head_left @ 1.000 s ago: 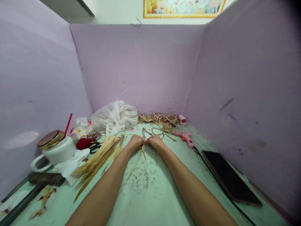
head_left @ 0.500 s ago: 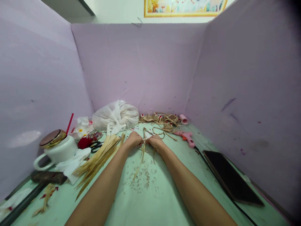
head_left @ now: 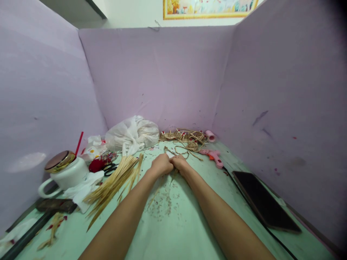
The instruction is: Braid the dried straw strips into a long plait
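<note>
Near the middle of the table, my left hand (head_left: 162,165) and my right hand (head_left: 179,163) meet, fingers closed and touching. Both grip a thin braid (head_left: 166,148) of straw-coloured fibre, whose plaited end sticks out beyond the knuckles. Loose strands (head_left: 174,175) hang below the fingers toward me. The fingertips and the stretch of braid between them are hidden. Left of my left hand lies a bundle of dry straw-coloured strips (head_left: 119,177). Beyond my hands are coils of braided cord (head_left: 193,139) with small red and white bits.
A pink glue gun (head_left: 214,157) and its black cable lie right, near a dark tablet or phone (head_left: 264,200). At left are a white mug (head_left: 71,175), a hammer (head_left: 55,206), black scissors (head_left: 110,169) and a white plastic bag (head_left: 132,133). Purple panels (head_left: 159,79) enclose the table.
My left hand has moved right and come against my right hand, covering the part of the braid that showed between them. The view has shifted slightly.
</note>
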Tool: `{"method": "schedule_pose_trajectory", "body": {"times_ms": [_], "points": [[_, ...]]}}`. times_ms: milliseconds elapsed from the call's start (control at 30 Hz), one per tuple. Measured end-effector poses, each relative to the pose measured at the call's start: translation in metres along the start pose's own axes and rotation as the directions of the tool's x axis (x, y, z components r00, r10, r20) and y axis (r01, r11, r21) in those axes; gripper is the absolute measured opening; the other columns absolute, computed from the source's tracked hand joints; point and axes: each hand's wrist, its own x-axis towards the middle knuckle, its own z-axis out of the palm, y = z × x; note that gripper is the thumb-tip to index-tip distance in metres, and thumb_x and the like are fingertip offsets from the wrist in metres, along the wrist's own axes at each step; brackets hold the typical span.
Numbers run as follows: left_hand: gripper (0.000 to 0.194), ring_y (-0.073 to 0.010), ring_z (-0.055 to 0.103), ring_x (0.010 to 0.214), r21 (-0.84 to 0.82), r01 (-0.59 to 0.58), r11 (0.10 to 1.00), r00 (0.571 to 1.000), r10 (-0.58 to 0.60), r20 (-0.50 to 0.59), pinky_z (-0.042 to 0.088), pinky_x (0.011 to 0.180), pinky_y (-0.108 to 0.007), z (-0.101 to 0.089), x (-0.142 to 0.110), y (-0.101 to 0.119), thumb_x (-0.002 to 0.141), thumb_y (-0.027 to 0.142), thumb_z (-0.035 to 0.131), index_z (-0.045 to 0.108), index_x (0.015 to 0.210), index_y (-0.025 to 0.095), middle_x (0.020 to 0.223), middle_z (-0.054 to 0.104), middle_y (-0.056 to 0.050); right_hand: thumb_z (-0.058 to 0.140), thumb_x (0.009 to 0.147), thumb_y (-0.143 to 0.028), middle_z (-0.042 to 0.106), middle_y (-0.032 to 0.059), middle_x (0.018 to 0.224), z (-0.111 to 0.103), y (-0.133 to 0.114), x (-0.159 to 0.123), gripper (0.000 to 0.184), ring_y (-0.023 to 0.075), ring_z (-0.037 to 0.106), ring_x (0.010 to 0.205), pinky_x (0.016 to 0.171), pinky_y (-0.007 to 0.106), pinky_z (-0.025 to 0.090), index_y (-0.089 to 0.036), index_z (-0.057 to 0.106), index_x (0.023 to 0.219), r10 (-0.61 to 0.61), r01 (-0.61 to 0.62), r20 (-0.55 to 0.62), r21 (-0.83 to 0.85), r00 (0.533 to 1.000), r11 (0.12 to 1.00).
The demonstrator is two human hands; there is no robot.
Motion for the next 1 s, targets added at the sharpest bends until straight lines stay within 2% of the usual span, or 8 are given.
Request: {"method": "schedule_pose_trajectory", "body": {"times_ms": [67, 200, 333, 433, 533, 733, 900, 1000], "points": [[0.009, -0.0129, 0.047, 0.042, -0.102, 0.114, 0.988, 0.987, -0.101, 0.124, 0.028, 0.043, -0.021, -0.013, 0.004, -0.002, 0.054, 0.009, 0.058, 0.053, 0.048, 0.012, 0.039, 0.048, -0.003, 0.055, 0.051, -0.01, 0.039, -0.0048, 0.037, -0.002, -0.001, 0.0, 0.016, 0.0054, 0.033, 0.037, 0.034, 0.018, 0.025, -0.015, 0.042, 0.044, 0.006, -0.006, 0.0, 0.004, 1.0, 1.0], [0.016, -0.0061, 0.032, 0.031, -0.329, 0.336, 0.882, 0.942, -0.314, 0.12, 0.02, 0.036, -0.019, -0.029, 0.014, -0.009, 0.067, 0.013, 0.049, 0.051, 0.052, 0.012, 0.034, 0.042, 0.001, 0.058, 0.054, -0.012, 0.04, -0.0044, 0.037, -0.006, -0.004, -0.001, 0.018, 0.0044, 0.032, 0.034, 0.033, 0.017, 0.024, -0.014, 0.042, 0.045, 0.008, -0.009, 0.032, 0.018, 0.999, 1.0], [0.017, -0.004, 0.035, 0.034, -0.44, 0.391, 0.808, 0.917, -0.3, 0.264, 0.025, 0.036, -0.015, -0.018, 0.02, -0.011, 0.071, 0.009, 0.043, 0.051, 0.057, 0.01, 0.041, 0.046, -0.001, 0.057, 0.06, -0.013, 0.048, -0.0008, 0.041, -0.008, -0.007, -0.003, 0.015, 0.0062, 0.042, 0.038, 0.037, 0.017, 0.032, -0.013, 0.046, 0.05, 0.005, -0.009, 0.107, 0.037, 0.994, 0.999], [0.017, -0.0035, 0.039, 0.037, -0.5, 0.402, 0.767, 0.907, -0.259, 0.333, 0.031, 0.039, -0.013, -0.008, 0.023, -0.013, 0.072, 0.009, 0.043, 0.051, 0.057, 0.01, 0.044, 0.047, -0.001, 0.055, 0.062, -0.011, 0.051, 0.0001, 0.044, -0.008, -0.008, -0.004, 0.012, 0.0068, 0.045, 0.041, 0.041, 0.017, 0.034, -0.012, 0.048, 0.052, -0.008, 0.003, 0.145, 0.032, 0.989, 0.999], [0.018, -0.0028, 0.035, 0.034, -0.512, 0.406, 0.757, 0.906, -0.258, 0.337, 0.028, 0.037, -0.013, -0.004, 0.026, -0.018, 0.071, 0.01, 0.045, 0.049, 0.053, 0.01, 0.04, 0.042, 0.002, 0.054, 0.061, -0.009, 0.047, -0.0025, 0.04, -0.009, -0.006, -0.002, 0.012, 0.0049, 0.038, 0.037, 0.039, 0.017, 0.029, -0.012, 0.049, 0.049, -0.033, 0.035, 0.15, -0.011, 0.988, 0.999], [0.017, -0.0039, 0.028, 0.031, -0.487, 0.338, 0.805, 0.941, -0.278, 0.193, 0.017, 0.034, -0.017, -0.001, 0.022, -0.016, 0.06, 0.009, 0.052, 0.044, 0.045, 0.013, 0.032, 0.035, 0.004, 0.057, 0.057, -0.007, 0.041, -0.0057, 0.036, -0.011, -0.004, 0.002, 0.011, 0.0038, 0.031, 0.039, 0.039, 0.017, 0.021, -0.012, 0.054, 0.047, -0.091, 0.105, 0.127, -0.108, 0.988, 0.989], [0.019, -0.0045, 0.027, 0.032, -0.494, 0.3, 0.816, 0.953, -0.277, 0.122, 0.015, 0.034, -0.019, -0.001, 0.021, -0.018, 0.056, 0.009, 0.054, 0.04, 0.044, 0.015, 0.03, 0.031, 0.005, 0.051, 0.065, -0.01, 0.049, -0.0003, 0.04, -0.017, -0.016, -0.006, 0.013, 0.0076, 0.042, 0.038, 0.04, 0.018, 0.031, -0.011, 0.055, 0.053, 0.006, 0.021, 0.233, -0.115, 0.973, 0.993], [0.017, -0.004, 0.024, 0.031, -0.507, 0.308, 0.805, 0.951, -0.264, 0.159, 0.014, 0.034, -0.019, -0.003, 0.025, -0.026, 0.057, 0.012, 0.052, 0.041, 0.045, 0.015, 0.03, 0.031, 0.005, 0.045, 0.068, -0.005, 0.057, 0.0023, 0.05, -0.026, -0.028, -0.009, 0.015, 0.0111, 0.053, 0.045, 0.047, 0.02, 0.041, -0.012, 0.058, 0.065, 0.144, -0.131, 0.411, -0.06, 0.9, 0.99]]}}
